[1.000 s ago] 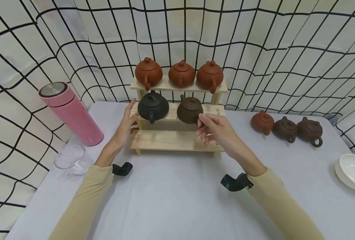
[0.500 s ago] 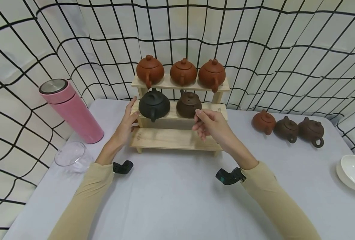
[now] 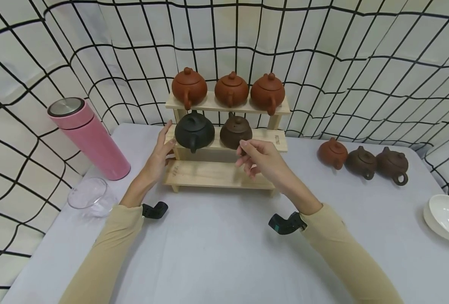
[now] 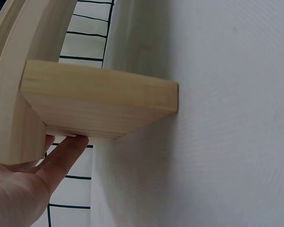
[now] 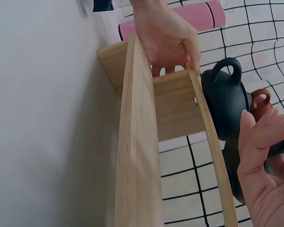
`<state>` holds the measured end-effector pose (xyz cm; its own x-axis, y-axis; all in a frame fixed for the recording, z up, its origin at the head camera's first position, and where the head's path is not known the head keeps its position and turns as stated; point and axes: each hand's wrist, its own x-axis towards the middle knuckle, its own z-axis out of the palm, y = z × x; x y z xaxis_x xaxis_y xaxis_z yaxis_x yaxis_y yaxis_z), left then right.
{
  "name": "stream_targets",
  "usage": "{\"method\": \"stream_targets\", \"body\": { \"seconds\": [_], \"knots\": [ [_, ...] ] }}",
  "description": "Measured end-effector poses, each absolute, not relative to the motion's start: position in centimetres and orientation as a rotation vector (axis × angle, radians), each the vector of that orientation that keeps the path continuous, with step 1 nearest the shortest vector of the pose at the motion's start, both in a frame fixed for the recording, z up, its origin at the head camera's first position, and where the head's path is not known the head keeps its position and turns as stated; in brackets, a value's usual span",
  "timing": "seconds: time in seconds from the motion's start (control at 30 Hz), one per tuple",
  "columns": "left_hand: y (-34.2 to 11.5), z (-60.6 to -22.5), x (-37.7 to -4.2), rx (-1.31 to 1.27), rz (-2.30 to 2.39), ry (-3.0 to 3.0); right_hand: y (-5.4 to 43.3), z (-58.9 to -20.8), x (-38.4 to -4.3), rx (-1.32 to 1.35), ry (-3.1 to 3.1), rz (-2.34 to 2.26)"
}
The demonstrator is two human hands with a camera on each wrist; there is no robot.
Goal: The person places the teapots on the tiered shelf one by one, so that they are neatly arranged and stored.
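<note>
A three-tier wooden display rack [image 3: 217, 175] stands on the table. My left hand [image 3: 154, 162] grips its left end, thumb by the middle shelf; the left wrist view shows fingers [image 4: 64, 158] against the wooden side. On the middle shelf, a brown teapot [image 3: 235, 130] has its spout toward the back, and my right hand [image 3: 264, 158] pinches its handle, which the fingers mostly hide. Left of it sits a black teapot [image 3: 194, 131], a small gap between them. Three reddish teapots, left [image 3: 189, 86], middle [image 3: 231, 89] and right [image 3: 267, 90], line the top shelf.
Right of the rack, a reddish teapot [image 3: 331, 153] and two brown teapots [image 3: 360, 162] stand in a row. A white bowl [image 3: 446, 217] is at the far right. A pink thermos [image 3: 93, 141] and a clear glass [image 3: 89, 196] stand left. Black netting [image 3: 312, 50] borders the table.
The brown teapot has moved left along the middle shelf toward the black teapot, my right hand moving with it. My left hand keeps its place on the rack.
</note>
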<state>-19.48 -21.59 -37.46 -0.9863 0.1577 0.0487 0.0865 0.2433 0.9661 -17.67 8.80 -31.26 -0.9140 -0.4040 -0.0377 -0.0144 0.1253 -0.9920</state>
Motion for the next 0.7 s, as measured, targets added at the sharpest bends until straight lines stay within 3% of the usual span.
{"method": "stream_targets", "body": {
  "seconds": [0.7],
  "knots": [
    [-21.6, -37.3, -19.4, 0.221, 1.843, 2.460, 6.9, -31.8, -17.4, -0.433, 2.045, -1.875]
  ]
}}
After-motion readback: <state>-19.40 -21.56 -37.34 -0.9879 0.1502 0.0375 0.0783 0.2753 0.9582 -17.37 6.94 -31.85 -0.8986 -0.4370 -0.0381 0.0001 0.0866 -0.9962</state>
